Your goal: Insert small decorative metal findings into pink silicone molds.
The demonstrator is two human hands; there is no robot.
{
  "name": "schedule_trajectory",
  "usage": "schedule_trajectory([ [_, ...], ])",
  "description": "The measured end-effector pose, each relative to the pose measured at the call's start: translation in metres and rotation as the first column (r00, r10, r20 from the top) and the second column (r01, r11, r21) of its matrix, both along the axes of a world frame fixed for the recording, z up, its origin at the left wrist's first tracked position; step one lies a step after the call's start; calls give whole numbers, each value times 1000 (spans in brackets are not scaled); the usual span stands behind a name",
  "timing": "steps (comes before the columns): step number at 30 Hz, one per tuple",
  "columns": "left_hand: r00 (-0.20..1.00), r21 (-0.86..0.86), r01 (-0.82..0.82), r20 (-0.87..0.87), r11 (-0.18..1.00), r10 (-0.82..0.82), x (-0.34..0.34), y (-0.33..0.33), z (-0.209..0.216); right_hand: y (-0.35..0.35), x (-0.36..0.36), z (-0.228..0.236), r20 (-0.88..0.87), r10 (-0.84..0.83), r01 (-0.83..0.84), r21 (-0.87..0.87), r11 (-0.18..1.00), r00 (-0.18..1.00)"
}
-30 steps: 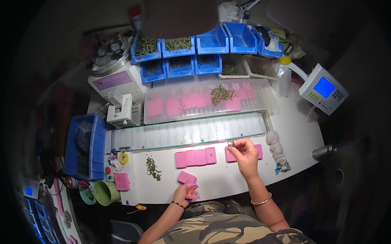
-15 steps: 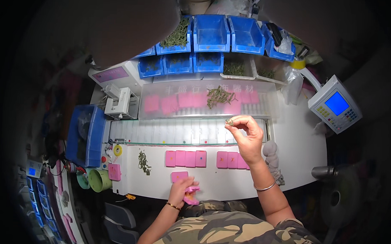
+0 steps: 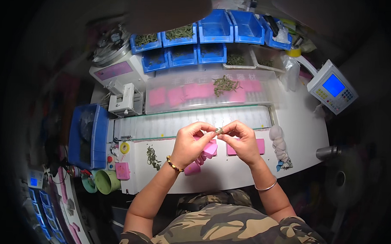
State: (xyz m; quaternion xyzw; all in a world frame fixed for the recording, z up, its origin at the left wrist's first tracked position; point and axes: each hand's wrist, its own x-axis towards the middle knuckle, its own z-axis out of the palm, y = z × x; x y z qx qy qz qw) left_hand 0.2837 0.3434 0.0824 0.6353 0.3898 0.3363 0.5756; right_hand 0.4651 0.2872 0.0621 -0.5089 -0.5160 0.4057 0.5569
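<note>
My left hand [image 3: 187,144] and my right hand [image 3: 243,145] meet above the white table [image 3: 304,143]. Their fingertips pinch a small greenish piece [image 3: 219,131], too small to make out in detail. The lower fingers of my left hand also hold a pink rubber-like block [image 3: 209,149], which looks split into parts. Another pink block [image 3: 192,168] lies on the table below that hand. Beside my right hand is a group of pink blocks [image 3: 259,145], partly covered by it. A loose pile of small green pieces [image 3: 152,158] lies to the left.
A frosted cover [image 3: 161,108] with pink blocks beneath bears a green heap [image 3: 225,85]. Blue bins [image 3: 214,38] line the back. A blue-screened device [image 3: 334,87] stands right, a wrapped cloth bundle [image 3: 279,144] near it. Left are a blue crate [image 3: 101,138] and green cup [image 3: 107,181].
My left hand has risen from the front edge with the pink block and met my right hand. Both now pinch the greenish piece, which my right hand held alone. The view has shifted slightly.
</note>
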Motion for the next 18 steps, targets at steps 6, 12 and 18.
schedule_trajectory([
  [6, 977, -82, 210, -22, 974, -212, 26, 21, -20, -13, 23, -24, -212, -42, -25, -303, 953, 976],
  [12, 985, -326, 124, -77, 937, -157, 73, 126, -34, -30, 58, -64, -247, -157, 86, -275, 958, 956],
  [18, 951, -476, -49, 247, 878, 187, 131, 178, -19, -71, 77, -131, -71, -184, 141, -402, 905, 980],
])
